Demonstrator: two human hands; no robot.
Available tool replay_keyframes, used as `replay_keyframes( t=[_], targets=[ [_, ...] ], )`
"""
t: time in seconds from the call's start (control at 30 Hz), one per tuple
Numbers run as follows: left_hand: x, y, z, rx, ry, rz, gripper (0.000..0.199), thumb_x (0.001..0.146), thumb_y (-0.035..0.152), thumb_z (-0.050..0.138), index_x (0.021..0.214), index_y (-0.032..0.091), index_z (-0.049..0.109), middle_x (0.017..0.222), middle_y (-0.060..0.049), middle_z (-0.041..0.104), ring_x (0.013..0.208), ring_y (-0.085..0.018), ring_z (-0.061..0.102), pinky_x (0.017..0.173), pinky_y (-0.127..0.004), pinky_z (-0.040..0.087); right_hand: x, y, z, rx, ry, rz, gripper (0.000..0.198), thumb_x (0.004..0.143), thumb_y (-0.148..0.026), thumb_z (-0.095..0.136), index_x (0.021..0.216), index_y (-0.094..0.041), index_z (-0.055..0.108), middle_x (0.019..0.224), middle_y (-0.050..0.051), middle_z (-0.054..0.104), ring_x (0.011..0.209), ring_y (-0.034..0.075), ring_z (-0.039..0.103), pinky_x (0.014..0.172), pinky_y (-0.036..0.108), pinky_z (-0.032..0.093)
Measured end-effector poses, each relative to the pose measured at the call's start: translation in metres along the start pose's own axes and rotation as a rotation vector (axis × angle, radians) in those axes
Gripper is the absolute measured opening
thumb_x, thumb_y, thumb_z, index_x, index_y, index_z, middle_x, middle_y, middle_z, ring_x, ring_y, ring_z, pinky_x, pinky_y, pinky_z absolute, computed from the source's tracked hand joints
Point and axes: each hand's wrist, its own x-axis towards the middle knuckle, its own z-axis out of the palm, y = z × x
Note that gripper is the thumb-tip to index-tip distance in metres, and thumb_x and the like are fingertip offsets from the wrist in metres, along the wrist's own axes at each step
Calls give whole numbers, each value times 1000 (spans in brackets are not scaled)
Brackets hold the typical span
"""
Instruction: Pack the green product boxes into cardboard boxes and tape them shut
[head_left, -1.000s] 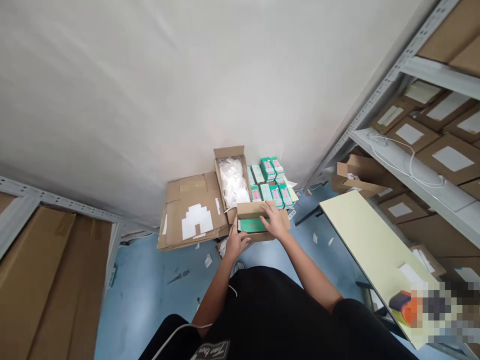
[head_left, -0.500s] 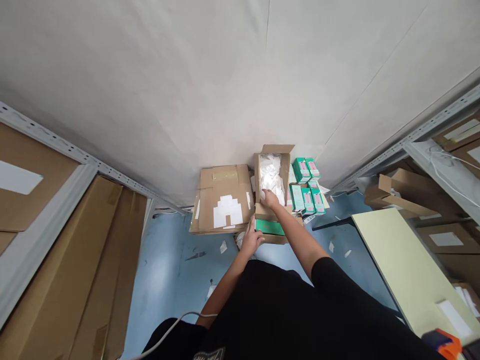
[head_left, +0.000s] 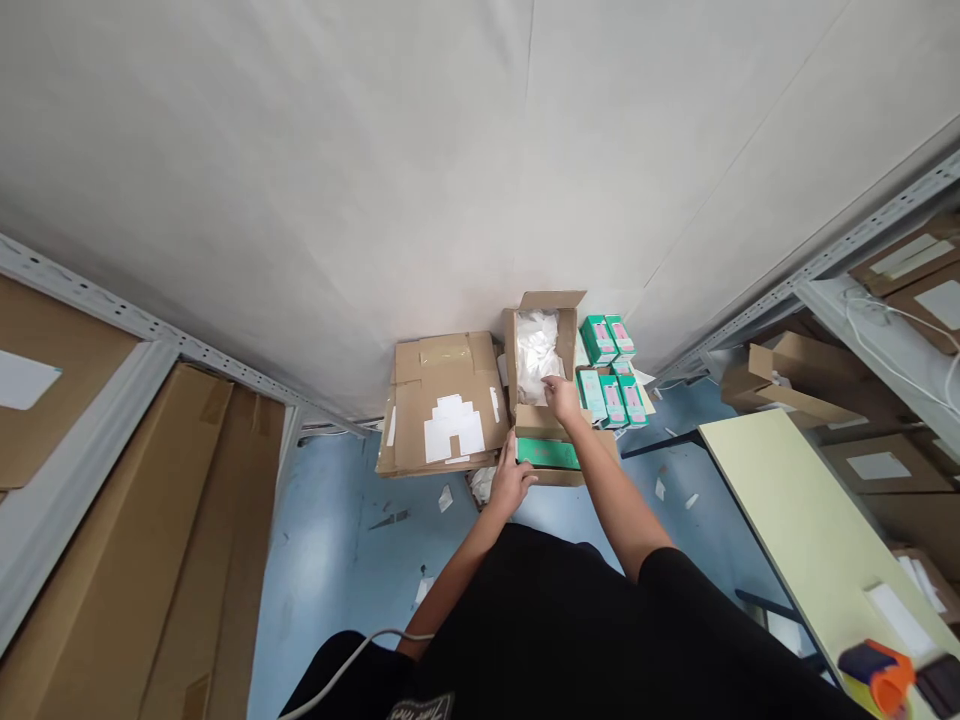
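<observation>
My left hand (head_left: 511,480) is closed on the left side of a small cardboard box (head_left: 559,478), its thumb lying over the near edge. A green box (head_left: 547,453) sits inside that cardboard box. My right hand (head_left: 562,397) reaches over the near right part of an open carton (head_left: 512,345) full of crumpled white plastic bags (head_left: 536,345). Its fingers are bent together at the plastic; whatever they pinch is too small to make out. Several green-and-pink product boxes (head_left: 613,400) stand right of the carton.
Flattened cardboard (head_left: 416,390) with white labels lies to the left. Metal shelving with large cartons (head_left: 150,540) lines the left side, and more cartons (head_left: 885,465) fill the right shelves. A pale yellow table (head_left: 780,500) stands at right. Paper scraps litter the blue floor (head_left: 322,560).
My right hand has shifted right across the plastic, from the carton's near left part to its near right. My left hand keeps its place on the small box. The view has moved slightly.
</observation>
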Motion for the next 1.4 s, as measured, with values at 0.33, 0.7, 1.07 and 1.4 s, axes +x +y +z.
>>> replay_keyframes(
  t=[0.33, 0.7, 1.07, 1.4],
  targets=[
    [18, 43, 26, 90, -18, 127, 2, 86, 19, 76, 86, 20, 78, 178, 3, 8, 158, -39, 29, 123, -57, 42, -125, 76, -50, 199, 223, -111, 29, 99, -25, 52, 115, -21, 77, 111, 11, 79, 100, 25, 75, 92, 37, 59],
    [39, 151, 119, 153, -48, 218, 7, 90, 21, 71, 89, 20, 77, 178, 1, 9, 156, -41, 31, 122, -55, 41, -227, 201, -139, 66, 140, 112, 49, 95, -32, 63, 144, -25, 64, 160, 11, 51, 137, 33, 59, 112, 49, 52],
    [59, 270, 270, 190, -230, 489, 5, 88, 22, 74, 89, 19, 78, 178, -2, 8, 157, -39, 31, 123, -53, 41, -362, 352, -246, 46, 490, 348, 51, 96, -32, 60, 146, -21, 60, 157, 14, 53, 147, 32, 49, 122, 52, 43],
    [86, 353, 370, 235, -549, 682, 9, 91, 26, 71, 92, 22, 79, 178, 0, 10, 160, -36, 26, 127, -53, 36, -446, 436, -280, 172, 716, 664, 57, 93, -37, 65, 149, -25, 57, 167, 12, 39, 153, 31, 42, 122, 50, 43]
  ],
)
